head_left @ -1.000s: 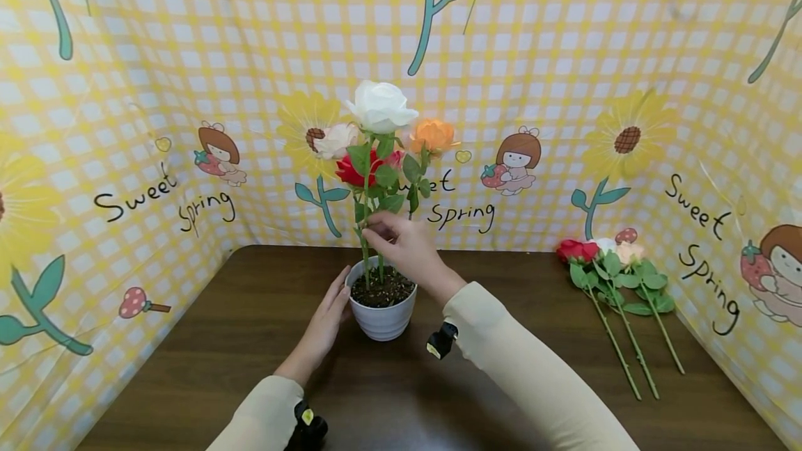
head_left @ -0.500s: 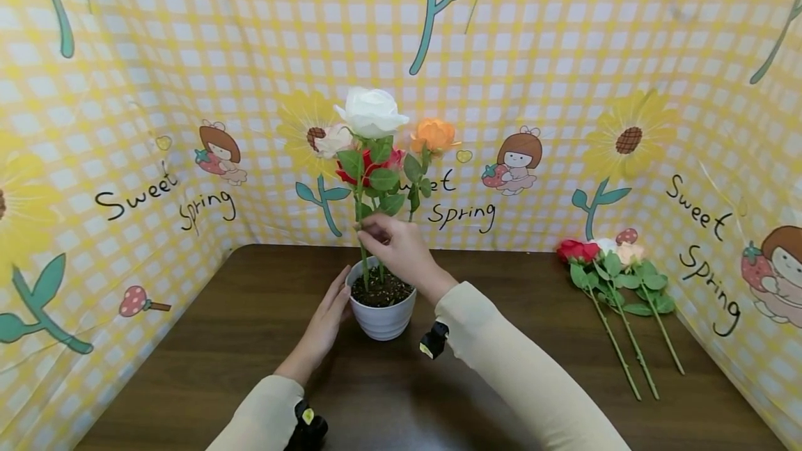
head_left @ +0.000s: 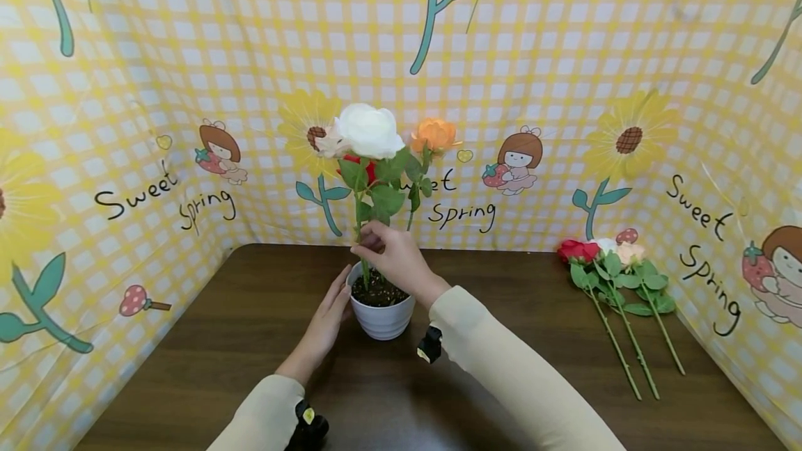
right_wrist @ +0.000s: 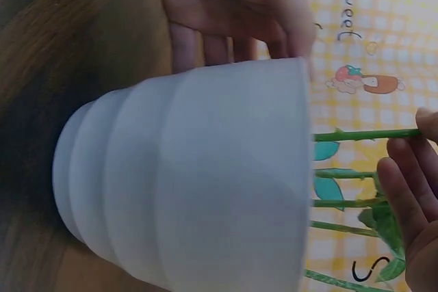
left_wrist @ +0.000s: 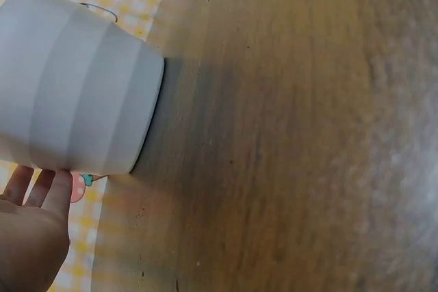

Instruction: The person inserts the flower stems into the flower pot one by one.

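Observation:
My right hand point(head_left: 397, 256) pinches the stem of a white rose point(head_left: 370, 131) just above the white ribbed pot point(head_left: 382, 322). In the right wrist view, thumb and fingers hold that green stem point(right_wrist: 369, 135), which runs down behind the pot's rim. My left hand point(head_left: 322, 319) rests against the pot's left side with its fingers fairly straight; the left wrist view shows the fingertips point(left_wrist: 60, 186) touching the wall. Dark soil point(head_left: 379, 291) fills the pot. Around the white rose stand an orange rose point(head_left: 435, 134), a pale rose point(head_left: 330, 143) and a partly hidden red rose point(head_left: 366, 171).
On the right of the dark wooden table point(head_left: 501, 367) lie a red rose point(head_left: 578, 250), a white rose point(head_left: 606, 246) and a peach rose point(head_left: 629, 253), stems toward the front. Yellow checked cloth point(head_left: 532, 54) hangs behind and at both sides.
The white rose has come down and slightly left with my right hand, its bloom now covering more of the flowers behind. My left hand has stayed against the pot.

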### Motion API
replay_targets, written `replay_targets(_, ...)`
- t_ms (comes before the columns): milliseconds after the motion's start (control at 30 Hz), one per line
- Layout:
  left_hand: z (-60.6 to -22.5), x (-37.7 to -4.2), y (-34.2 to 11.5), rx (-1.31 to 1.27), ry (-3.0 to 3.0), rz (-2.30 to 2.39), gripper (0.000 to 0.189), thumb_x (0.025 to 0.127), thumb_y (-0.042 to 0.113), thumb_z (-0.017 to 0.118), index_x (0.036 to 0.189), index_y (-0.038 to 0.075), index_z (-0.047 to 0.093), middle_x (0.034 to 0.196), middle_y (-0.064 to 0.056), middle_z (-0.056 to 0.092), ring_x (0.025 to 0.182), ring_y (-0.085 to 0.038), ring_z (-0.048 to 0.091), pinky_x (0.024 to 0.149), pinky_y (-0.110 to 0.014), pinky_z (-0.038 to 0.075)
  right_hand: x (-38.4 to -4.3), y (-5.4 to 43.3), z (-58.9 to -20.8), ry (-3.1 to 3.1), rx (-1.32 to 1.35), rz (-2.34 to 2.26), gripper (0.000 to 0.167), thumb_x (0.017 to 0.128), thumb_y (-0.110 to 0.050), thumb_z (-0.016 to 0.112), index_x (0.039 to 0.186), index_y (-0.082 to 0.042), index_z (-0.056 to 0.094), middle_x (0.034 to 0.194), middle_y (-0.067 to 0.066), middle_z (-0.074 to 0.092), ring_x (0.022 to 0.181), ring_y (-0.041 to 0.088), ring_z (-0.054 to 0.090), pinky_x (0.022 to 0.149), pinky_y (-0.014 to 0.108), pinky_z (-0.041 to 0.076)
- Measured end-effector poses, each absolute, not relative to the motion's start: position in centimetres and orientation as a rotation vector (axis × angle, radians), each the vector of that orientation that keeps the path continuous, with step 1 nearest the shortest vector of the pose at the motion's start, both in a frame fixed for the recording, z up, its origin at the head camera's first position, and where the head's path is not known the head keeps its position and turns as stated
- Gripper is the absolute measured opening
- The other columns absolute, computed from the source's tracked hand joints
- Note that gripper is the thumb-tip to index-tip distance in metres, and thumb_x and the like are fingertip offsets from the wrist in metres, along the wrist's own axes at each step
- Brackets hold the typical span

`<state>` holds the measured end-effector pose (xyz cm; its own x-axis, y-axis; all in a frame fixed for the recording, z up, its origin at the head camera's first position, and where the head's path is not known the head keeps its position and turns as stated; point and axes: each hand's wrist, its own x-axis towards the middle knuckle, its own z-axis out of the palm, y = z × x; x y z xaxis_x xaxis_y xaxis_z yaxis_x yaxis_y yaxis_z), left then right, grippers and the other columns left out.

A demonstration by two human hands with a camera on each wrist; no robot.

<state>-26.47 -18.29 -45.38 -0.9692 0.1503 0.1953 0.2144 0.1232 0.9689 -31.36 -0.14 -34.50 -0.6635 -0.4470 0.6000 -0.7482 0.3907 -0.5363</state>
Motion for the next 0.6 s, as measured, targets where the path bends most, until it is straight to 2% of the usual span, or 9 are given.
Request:
replay_targets(267,-45.4,-26.5,-18.3,-0.376,-2.317,-2.014,0.052,0.112,0.034,0.031,0.161,0.022,0.021,0.166,-0.01,0.014,0.149,-0.034,0.015,0.111,-0.065,0.026,-31.6,-0.6,-35.2,-2.288,0.994,1.031,0.017,0.094,-0.022,0.073,0.108,-0.011,0.073,0.087,-0.003,0.072,0.075,0.004,0.064,0.064,0.018,0.051)
replay_targets(600,-45.3,-26.4,-18.1,-0.399,-2.282,-2.011,0.052,0.112,0.03,0.031,0.161,0.016,0.02,0.165,-0.013,0.013,0.148,-0.036,0.014,0.11,-0.065,0.026,-31.6,-1.1,-35.8,-2.369,0.961,0.971,0.014,0.095,-0.023,0.073,0.103,-0.012,0.073,0.087,-0.001,0.074,0.075,0.007,0.068,0.063,0.02,0.052)
